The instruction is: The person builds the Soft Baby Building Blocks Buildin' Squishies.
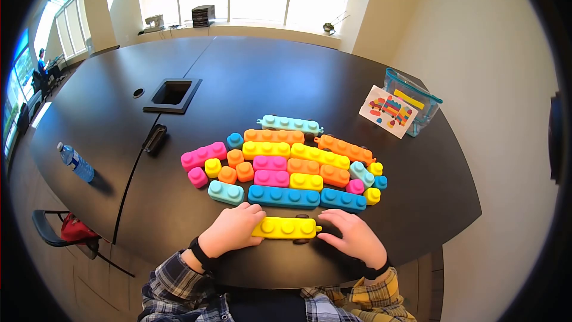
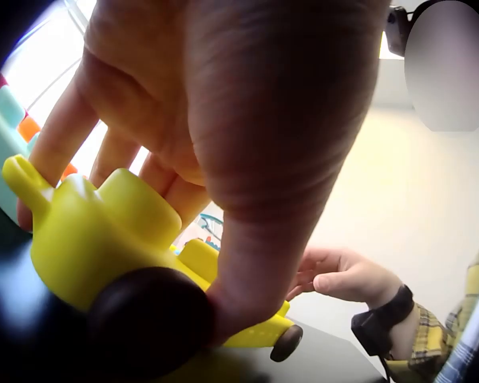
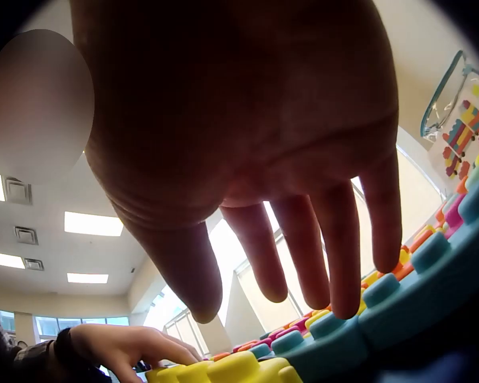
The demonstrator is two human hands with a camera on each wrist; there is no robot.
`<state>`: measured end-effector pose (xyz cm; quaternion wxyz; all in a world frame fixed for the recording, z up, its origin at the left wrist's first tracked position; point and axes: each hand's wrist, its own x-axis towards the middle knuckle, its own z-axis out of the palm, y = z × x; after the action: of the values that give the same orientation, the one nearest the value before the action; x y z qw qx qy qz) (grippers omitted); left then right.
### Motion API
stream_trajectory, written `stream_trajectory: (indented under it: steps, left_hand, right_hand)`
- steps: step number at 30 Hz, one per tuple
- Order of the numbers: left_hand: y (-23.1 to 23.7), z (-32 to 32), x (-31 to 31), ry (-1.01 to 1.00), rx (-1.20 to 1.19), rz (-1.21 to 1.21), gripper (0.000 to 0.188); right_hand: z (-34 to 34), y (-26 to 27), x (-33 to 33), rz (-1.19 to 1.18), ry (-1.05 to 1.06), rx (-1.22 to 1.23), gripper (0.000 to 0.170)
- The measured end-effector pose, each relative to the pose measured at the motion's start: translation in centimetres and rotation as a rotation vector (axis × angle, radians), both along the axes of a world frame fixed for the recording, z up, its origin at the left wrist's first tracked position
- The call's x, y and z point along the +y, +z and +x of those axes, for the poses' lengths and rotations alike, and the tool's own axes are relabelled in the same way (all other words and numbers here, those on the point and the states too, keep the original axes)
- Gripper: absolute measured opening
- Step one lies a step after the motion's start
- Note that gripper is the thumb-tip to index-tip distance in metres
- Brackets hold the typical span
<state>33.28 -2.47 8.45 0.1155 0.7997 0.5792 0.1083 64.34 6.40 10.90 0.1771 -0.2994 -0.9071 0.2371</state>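
Note:
A yellow wheeled block base [image 1: 287, 227] lies lengthwise near the table's front edge, with dark wheels and a small hook at its right end. The left hand [image 1: 234, 228] grips its left end; in the left wrist view the thumb lies by a dark wheel [image 2: 150, 321] and the fingers are on the far side. Beside the hook end is the right hand [image 1: 356, 240], fingers extended and apart, holding nothing. The right wrist view shows those fingers above the yellow base [image 3: 223, 370]. Just behind the base lie two long blue blocks [image 1: 284, 197].
Pink, orange, yellow and teal blocks [image 1: 226, 192] fill the table's middle, with a teal wheeled base [image 1: 290, 123] and an orange one [image 1: 345, 148] behind. A picture card [image 1: 388, 111] leans on a clear pouch [image 1: 424, 102] at back right. A water bottle [image 1: 76, 163] stands left.

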Motion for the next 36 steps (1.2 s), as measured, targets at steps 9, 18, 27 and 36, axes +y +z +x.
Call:
stream_trajectory:
  steps: [9,18,27,36]
  left_hand:
    - [-0.8,0.4,0.2,-0.029,-0.041,0.021,0.059]
    - [-0.4,-0.7,-2.3,0.166,-0.349,-0.001,0.054]
    - [-0.5,0.1,-2.4,0.190,-0.404,0.031,0.045]
    - [0.9,-3.6,-2.4,0.393,-0.400,0.238,0.037]
  right_hand:
    - [-0.7,-1.8,-0.1,0.011,-0.036,-0.054,0.038]
    - [-1.7,-2.2,-0.1,0.036,-0.016,0.009,0.033]
    - [-1.7,-2.2,-0.2,0.001,-0.065,0.007,0.029]
    - [-1.8,-2.2,-0.3,0.022,-0.070,-0.027,0.028]
